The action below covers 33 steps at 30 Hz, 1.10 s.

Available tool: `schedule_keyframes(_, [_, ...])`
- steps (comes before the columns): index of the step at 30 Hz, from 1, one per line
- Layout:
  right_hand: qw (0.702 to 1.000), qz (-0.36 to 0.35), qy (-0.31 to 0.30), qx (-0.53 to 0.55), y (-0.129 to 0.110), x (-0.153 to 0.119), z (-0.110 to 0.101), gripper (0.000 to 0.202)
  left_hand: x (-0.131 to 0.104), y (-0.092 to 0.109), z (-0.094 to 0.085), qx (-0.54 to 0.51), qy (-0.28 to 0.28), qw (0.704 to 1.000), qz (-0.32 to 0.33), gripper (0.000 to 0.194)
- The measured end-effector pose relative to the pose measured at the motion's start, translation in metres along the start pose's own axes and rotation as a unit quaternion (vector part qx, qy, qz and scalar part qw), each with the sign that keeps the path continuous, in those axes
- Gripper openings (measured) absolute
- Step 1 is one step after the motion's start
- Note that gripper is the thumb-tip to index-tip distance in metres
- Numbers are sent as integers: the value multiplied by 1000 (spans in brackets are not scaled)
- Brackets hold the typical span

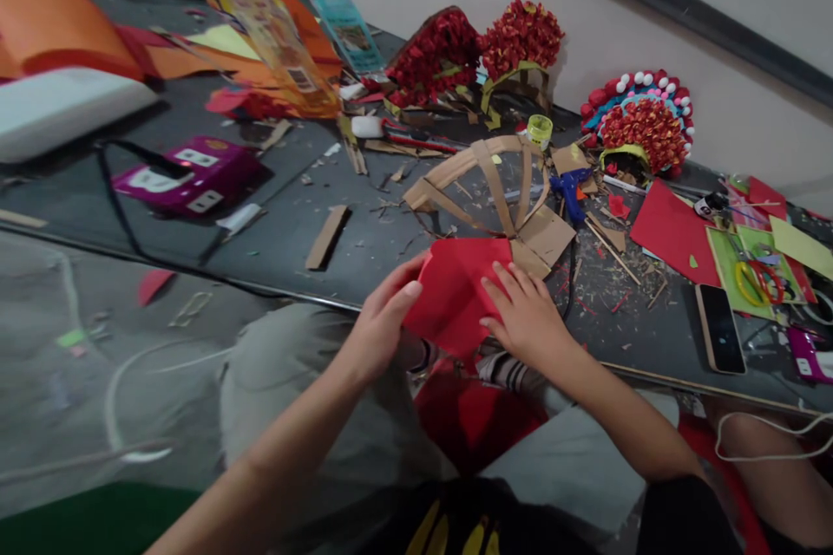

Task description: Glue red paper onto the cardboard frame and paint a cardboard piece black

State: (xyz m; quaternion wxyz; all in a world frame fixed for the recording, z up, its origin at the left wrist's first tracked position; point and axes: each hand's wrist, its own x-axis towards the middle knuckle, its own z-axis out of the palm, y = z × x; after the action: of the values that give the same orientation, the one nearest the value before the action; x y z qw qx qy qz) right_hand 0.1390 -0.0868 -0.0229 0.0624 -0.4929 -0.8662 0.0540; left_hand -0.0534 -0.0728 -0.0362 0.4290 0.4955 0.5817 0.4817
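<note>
A sheet of red paper [449, 290], apparently folded, lies over the table's front edge above my lap. My left hand [390, 308] grips its left side, thumb on the near side and fingers partly hidden by the paper. My right hand [530, 312] rests on the right part of the sheet, fingers spread and fairly flat. Just behind the paper stands a curved frame of cardboard strips [488, 169], with a flat cardboard piece [545, 236] at its lower right. A blue glue gun [571, 191] lies right of the frame.
Headpieces covered in crumpled red paper [524, 39] stand against the wall. A purple power socket [195, 178], bottles [342, 17] and orange paper [58, 30] are left. Right are a phone [719, 328], scissors [755, 282] and red sheets [673, 230]. Scraps litter the table.
</note>
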Motion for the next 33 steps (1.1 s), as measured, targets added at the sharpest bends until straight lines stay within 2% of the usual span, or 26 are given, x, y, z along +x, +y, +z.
schedule_keyframes(3, [1000,3,-7,-3,-1,0,-1,51,-2,16,-1,-111,-42,989,-93,51])
schedule_keyframes(4, [1000,5,-8,-3,-1,-1,-1,51,-2,21,-1,-182,-40,970,-157,43])
schedule_keyframes(6, [1000,12,-5,0,-2,-2,0,50,0,26,1,-234,-33,950,-205,35])
schedule_keyframes(11, [999,27,29,6,-5,-8,9,45,9,30,7,-244,-43,941,-230,28])
schedule_keyframes(16, [998,32,56,-5,-8,-12,17,42,20,31,11,-210,-94,945,-233,34])
schedule_keyframes(20, [997,30,70,-10,-8,-12,18,40,26,27,17,-145,-119,962,-200,45])
schedule_keyframes(24, [996,30,79,-10,-8,-12,21,40,29,20,22,-17,-74,989,-129,57])
schedule_keyframes(27, [996,26,88,2,-10,-13,22,39,31,15,25,41,-55,994,-82,53])
schedule_keyframes(31, [985,16,160,59,1,-16,9,31,33,11,25,13,-77,994,-83,41])
schedule_keyframes(33, [968,70,227,84,18,-15,-5,27,32,11,24,3,-82,993,-84,41])
